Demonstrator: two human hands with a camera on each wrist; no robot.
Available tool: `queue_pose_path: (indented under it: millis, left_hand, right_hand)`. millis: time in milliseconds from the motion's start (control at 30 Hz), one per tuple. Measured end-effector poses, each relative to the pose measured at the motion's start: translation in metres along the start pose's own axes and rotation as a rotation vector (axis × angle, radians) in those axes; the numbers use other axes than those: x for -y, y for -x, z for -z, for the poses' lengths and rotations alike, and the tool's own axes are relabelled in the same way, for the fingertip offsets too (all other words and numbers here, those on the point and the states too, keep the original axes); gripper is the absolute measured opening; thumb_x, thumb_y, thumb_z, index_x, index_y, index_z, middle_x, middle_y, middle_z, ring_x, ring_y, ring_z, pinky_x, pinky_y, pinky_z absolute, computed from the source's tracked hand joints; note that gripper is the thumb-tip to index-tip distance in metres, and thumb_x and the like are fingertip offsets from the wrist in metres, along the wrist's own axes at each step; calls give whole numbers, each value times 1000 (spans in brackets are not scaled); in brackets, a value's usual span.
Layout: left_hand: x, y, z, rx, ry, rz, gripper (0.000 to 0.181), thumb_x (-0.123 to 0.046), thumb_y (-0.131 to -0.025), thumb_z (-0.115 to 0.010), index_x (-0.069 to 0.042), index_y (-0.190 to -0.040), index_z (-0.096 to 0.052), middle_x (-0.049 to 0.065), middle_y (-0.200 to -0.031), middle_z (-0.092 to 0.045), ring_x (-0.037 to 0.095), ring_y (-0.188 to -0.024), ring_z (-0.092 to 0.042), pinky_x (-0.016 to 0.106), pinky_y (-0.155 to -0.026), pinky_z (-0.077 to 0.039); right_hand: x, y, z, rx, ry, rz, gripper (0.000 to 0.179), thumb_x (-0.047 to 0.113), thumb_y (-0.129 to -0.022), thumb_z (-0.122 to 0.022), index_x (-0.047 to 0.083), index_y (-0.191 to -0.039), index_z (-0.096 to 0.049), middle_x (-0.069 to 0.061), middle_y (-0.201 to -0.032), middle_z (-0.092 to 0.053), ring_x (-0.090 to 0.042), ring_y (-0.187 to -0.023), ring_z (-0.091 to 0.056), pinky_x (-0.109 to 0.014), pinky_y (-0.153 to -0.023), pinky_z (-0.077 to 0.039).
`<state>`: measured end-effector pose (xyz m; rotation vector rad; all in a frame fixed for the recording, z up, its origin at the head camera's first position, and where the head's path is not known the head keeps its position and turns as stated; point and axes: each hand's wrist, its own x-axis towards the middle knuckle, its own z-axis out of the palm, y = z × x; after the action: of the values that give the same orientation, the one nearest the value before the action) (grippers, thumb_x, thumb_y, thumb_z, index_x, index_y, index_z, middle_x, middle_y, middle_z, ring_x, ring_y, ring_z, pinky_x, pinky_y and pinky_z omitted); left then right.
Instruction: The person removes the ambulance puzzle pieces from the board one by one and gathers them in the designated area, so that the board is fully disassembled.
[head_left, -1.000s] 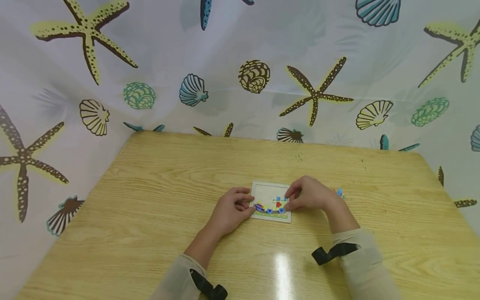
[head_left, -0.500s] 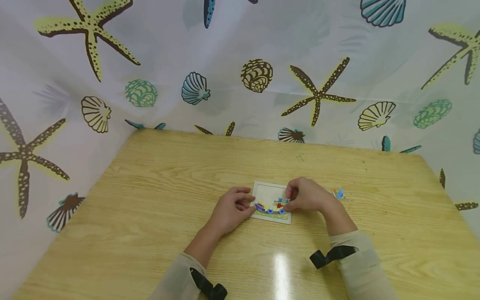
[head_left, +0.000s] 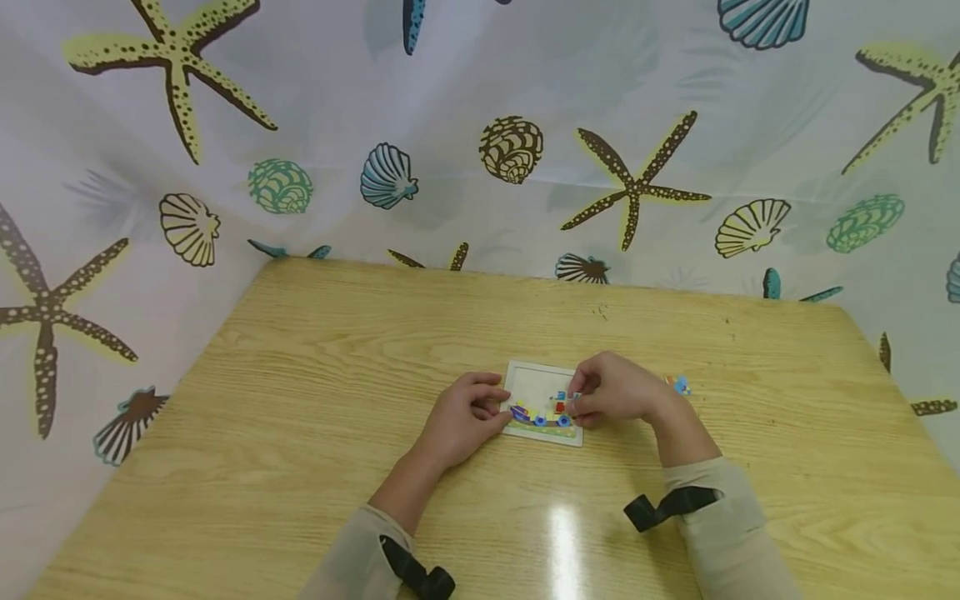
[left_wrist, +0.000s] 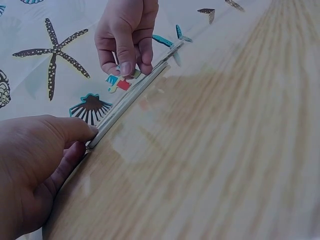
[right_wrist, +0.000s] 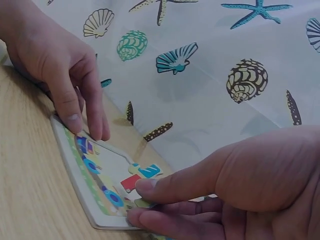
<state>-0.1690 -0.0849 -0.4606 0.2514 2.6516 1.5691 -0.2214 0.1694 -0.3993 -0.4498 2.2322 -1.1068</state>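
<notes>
Pinched between thumb and fingers of right hand (head_left: 622, 387): red-and-blue puzzle piece (left_wrist: 123, 85), over right part of white puzzle frame (right_wrist: 80, 175). Left hand (head_left: 461, 421) grips frame's left edge. Frame rests on wood-grain table (head_left: 337, 350); blue-wheeled picture (right_wrist: 112, 197) along its near side, pale board beyond. Near right wrist, loose orange-and-blue pieces (head_left: 681, 385), partly hidden. At back, white cloth (head_left: 450, 83), starfish and shell print.
</notes>
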Motion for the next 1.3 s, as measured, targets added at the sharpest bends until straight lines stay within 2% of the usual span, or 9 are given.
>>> queue_pose_path:
  millis: [233, 333, 467, 633, 800, 1033, 1300]
  left_hand:
    - [-1, -1, 1, 7, 7, -7, 24, -10, -86, -78, -5, -110, -75, 6, -136, -59, 11, -88, -63, 21, -77, -55]
    - [-2, -1, 1, 11, 7, -8, 24, -9, -86, -77, -4, -110, -75, 6, -137, -58, 11, -88, -63, 22, -77, -55]
    - [-2, 0, 1, 12, 4, -6, 24, -10, -87, -77, -5, -110, -75, 6, -137, -58, 11, -89, -63, 22, -77, -55]
    - [-3, 0, 1, 7, 6, -1, 24, -10, -86, -78, -5, -110, -75, 5, -137, -58, 10, -88, -63, 22, -77, -55]
    - [-3, 0, 0, 7, 7, 14, 24, -10, -86, -78, -5, -110, -75, 4, -136, -59, 10, -88, -62, 21, -77, -55]
    - [-2, 0, 0, 9, 5, 16, 24, -10, -86, -78, -6, -110, -75, 4, -137, -58, 11, -89, -62, 22, -78, -55]
    - [0, 0, 0, 8, 10, 16, 24, -10, -87, -77, -5, -110, -75, 5, -137, -58, 11, -89, -62, 22, -77, -55]
  right_hand:
    - [-9, 7, 15, -10, 8, -8, 11, 3, -91, -69, -5, -100, -67, -12, -88, -69, -20, -79, -72, -36, -76, -61]
    - [-12, 11, 21, 1, -22, 2, 17, 5, -91, -71, -6, -104, -66, -11, -86, -68, -21, -79, -72, -38, -76, -61]
    - [-16, 16, 29, 24, -51, 11, 24, 9, -91, -72, -6, -108, -65, -11, -83, -70, -22, -78, -73, -39, -75, -61]
    - [-23, 23, 40, 29, -29, 4, 28, 14, -90, -74, -4, -110, -65, -9, -81, -73, -23, -76, -73, -37, -70, -59]
    - [-32, 31, 51, 18, -69, -23, 27, 9, -91, -72, -6, -112, -66, -9, -86, -73, -20, -77, -72, -35, -75, -61]
    - [-42, 40, 61, 4, -62, -43, 27, 8, -92, -69, -6, -115, -67, -7, -86, -73, -17, -78, -71, -33, -78, -61]
    - [-45, 44, 66, 4, -68, -46, 29, 6, -93, -67, -7, -119, -67, -11, -97, -74, -16, -81, -71, -32, -79, -61]
